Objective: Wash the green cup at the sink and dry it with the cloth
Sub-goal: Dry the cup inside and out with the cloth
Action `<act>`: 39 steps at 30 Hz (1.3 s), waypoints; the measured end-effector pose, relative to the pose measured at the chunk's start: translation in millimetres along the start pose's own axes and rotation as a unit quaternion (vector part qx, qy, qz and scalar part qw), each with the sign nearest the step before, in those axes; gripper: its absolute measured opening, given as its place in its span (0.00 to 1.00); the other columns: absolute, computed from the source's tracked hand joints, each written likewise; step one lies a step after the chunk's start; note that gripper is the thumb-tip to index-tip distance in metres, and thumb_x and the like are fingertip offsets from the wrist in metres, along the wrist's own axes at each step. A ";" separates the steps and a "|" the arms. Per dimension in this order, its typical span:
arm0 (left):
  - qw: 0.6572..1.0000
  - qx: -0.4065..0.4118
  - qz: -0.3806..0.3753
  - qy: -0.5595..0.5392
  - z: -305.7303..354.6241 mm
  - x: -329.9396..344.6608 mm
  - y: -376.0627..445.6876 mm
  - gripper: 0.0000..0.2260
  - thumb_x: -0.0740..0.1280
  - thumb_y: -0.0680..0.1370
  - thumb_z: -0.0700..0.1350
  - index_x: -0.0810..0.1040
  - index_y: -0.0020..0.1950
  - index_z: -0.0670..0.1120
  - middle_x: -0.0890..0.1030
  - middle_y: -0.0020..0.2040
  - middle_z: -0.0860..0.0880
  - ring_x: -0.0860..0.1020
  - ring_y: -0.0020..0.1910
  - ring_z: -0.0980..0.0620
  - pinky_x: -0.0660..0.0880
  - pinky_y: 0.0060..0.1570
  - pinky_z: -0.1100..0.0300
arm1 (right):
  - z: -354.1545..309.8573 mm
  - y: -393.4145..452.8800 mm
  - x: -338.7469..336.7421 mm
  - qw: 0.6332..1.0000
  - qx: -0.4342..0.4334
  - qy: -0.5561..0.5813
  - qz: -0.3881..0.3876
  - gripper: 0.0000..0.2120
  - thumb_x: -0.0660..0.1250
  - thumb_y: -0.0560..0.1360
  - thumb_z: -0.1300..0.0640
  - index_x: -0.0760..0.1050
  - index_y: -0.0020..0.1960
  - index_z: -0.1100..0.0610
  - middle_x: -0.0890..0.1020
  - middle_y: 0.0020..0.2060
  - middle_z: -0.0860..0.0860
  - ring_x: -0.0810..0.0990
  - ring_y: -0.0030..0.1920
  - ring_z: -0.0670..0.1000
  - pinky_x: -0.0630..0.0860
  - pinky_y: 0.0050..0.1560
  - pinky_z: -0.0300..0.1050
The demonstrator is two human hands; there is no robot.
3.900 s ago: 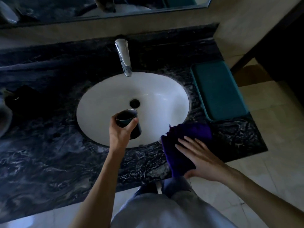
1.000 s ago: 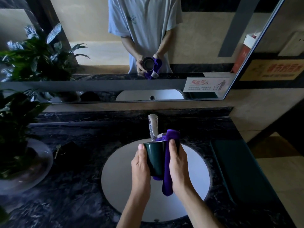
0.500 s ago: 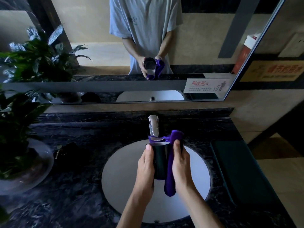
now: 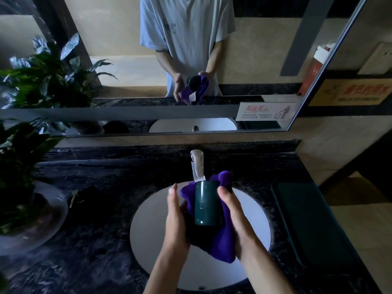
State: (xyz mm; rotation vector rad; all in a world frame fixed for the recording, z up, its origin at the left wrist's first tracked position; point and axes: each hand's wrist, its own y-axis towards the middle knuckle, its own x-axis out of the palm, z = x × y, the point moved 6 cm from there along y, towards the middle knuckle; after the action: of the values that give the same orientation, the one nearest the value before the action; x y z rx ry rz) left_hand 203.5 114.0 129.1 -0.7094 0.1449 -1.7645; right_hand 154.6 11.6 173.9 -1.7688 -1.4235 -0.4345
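One wide mirror (image 4: 127,66) spans the wall above the counter and reflects the person's pale T-shirt, both forearms, the cup and the cloth. Below it lies one dark marbled countertop (image 4: 95,240), and sunk into it is one white oval sink basin (image 4: 148,230). One leafy potted plant (image 4: 19,166) stands at the left end of the counter in a pale round bowl, and its reflection shows in the mirror behind it. One dark teal rectangular mat (image 4: 307,219) lies on the counter to the right of the basin. One purple cloth (image 4: 222,240) is held over the basin, bunched behind and beneath the cup, with a fold rising beside the tap and a corner hanging down toward the right wrist. Two bare hands hold the bundle: the left hand (image 4: 176,221) cups the cloth on the left side with its fingers fairly straight, and the right hand (image 4: 237,221) presses the cloth to the cup from the right, its thumb near the rim. One green cup (image 4: 205,203) sits between the two hands above the sink, wrapped by the cloth, its bottom toward the camera. One chrome tap (image 4: 197,165) stands just behind the cup. One small white notice sticker (image 4: 265,112) sits at the mirror's lower right.
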 end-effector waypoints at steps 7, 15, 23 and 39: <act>0.987 -0.050 -0.059 0.140 -8.1 6.6 -1.3 0.18 0.57 0.89 0.54 0.80 0.66 0.44 0.83 0.68 0.40 0.84 0.59 0.47 0.81 0.62 0.50 | -0.4 -5.5 20.2 0.987 0.083 0.094 -0.096 0.44 0.59 0.78 0.31 0.55 0.82 0.60 0.64 0.72 0.62 0.70 0.67 0.61 0.59 0.73 0.57; 0.988 -0.045 -0.132 -0.059 6.3 39.4 -5.7 0.26 0.66 0.77 0.66 0.89 0.60 0.48 0.88 0.59 0.42 0.88 0.56 0.47 0.85 0.48 0.56 | -35.4 4.4 -8.6 0.986 -0.111 -0.110 0.062 0.26 0.72 0.74 0.44 0.76 0.70 0.49 0.80 0.68 0.60 0.79 0.68 0.61 0.72 0.71 0.63; 0.992 0.044 -0.118 -0.008 22.8 40.5 -11.1 0.19 0.65 0.82 0.59 0.81 0.70 0.54 0.85 0.66 0.45 0.84 0.65 0.46 0.82 0.55 0.58 | -63.0 -10.4 -3.2 0.860 -0.274 -0.404 0.147 0.25 0.62 0.82 0.45 0.61 0.77 0.37 0.70 0.69 0.26 0.67 0.69 0.27 0.66 0.61 0.21; 0.994 0.042 -0.081 0.052 29.8 19.8 -10.9 0.28 0.59 0.73 0.76 0.87 0.60 0.63 0.89 0.59 0.50 0.86 0.61 0.49 0.76 0.67 0.46 | -103.0 -24.5 23.1 0.743 -0.273 -0.609 0.042 0.06 0.70 0.79 0.62 0.81 0.43 0.61 0.73 0.71 0.50 0.68 0.73 0.55 0.63 0.74 0.56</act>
State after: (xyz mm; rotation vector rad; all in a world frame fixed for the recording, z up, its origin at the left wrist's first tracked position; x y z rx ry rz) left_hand 207.3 107.1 165.7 -0.5809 0.0849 -1.9521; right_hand 160.9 -50.5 262.5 -2.8061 -2.1756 0.5985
